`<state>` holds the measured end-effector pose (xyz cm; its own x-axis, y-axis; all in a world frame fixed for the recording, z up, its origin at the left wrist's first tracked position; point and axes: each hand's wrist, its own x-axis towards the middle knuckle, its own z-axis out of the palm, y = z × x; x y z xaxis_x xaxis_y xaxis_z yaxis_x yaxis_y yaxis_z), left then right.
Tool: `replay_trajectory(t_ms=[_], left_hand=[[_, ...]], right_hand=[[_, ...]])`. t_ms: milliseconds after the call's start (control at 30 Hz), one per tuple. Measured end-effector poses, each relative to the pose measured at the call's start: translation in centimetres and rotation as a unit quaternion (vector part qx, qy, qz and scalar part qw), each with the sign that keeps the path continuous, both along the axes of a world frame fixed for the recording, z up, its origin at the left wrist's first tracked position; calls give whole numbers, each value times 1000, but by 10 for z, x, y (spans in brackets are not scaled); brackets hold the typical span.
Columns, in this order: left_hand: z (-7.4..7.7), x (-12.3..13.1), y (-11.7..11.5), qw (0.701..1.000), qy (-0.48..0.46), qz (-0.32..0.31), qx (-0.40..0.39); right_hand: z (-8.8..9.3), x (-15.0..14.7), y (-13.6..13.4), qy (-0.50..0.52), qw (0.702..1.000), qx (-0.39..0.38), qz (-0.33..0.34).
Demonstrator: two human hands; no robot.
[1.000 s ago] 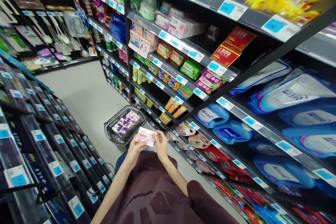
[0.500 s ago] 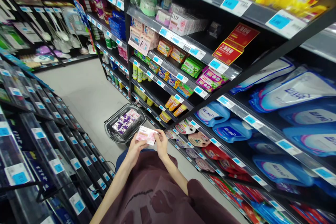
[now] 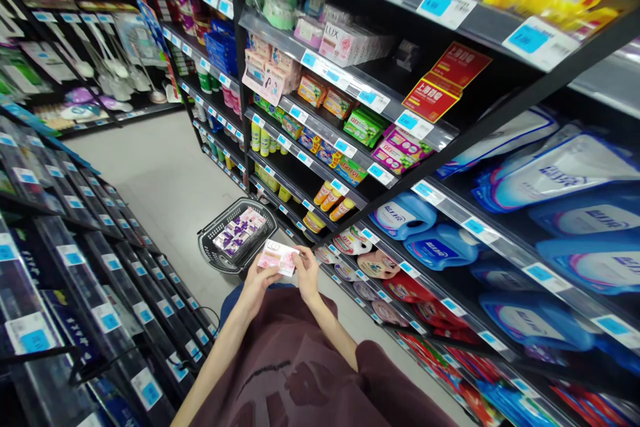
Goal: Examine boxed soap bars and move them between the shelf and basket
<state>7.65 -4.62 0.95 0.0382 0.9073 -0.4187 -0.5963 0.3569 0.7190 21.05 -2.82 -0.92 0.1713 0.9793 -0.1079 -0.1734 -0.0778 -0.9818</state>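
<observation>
A white and pink soap box (image 3: 279, 257) is held level in front of my body, its printed broad face turned up. My left hand (image 3: 259, 282) grips its left end, thumb along the near edge. At the right end, my right hand (image 3: 306, 271) pinches it between thumb and fingers. Just beyond the box, a dark plastic shopping basket (image 3: 205, 247) stands on the floor. Inside it lie several purple and white boxes (image 3: 237, 233) and some pink ones (image 3: 254, 219). The fingers under the soap box are partly hidden.
On my right rises a shelf with a row of LUX soap boxes (image 3: 345, 44), wrapped soap packs (image 3: 367, 125) and blue detergent bottles (image 3: 440, 247). Another shelf (image 3: 105, 260) lines my left. Grey floor (image 3: 145, 153) runs between them toward hanging utensils (image 3: 107, 60).
Both hands keep the soap box in nearly the same place. The view has shifted very slightly; the basket stays where it was.
</observation>
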Motion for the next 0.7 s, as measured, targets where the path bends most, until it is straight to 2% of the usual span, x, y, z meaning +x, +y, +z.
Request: replay_trajectory(t_ms=[233,300,367,433,533,600,700], left_hand=[[-4,1,-1,1000,25,-1,8],[-6,3,-1,995,86,25,37],[-8,3,-1,977,188,56,87],[-9,2,-2,936,315,56,146],[-11,-3,-2,836,485,22,257],[-13,-5,-3,767,548,1,334],[-12,-5,-3,707,580,-44,401]], right_hand=[[-4,0,1,0,1000,8,-6],[-7,0,3,3,1000,6,-18],[-10,-1,5,18,1000,-9,-6],[-10,-2,4,54,997,-19,48],[-7,-4,-1,149,979,-24,140],[-4,-4,-3,218,963,-40,156],[1,-1,-4,302,942,-68,133]])
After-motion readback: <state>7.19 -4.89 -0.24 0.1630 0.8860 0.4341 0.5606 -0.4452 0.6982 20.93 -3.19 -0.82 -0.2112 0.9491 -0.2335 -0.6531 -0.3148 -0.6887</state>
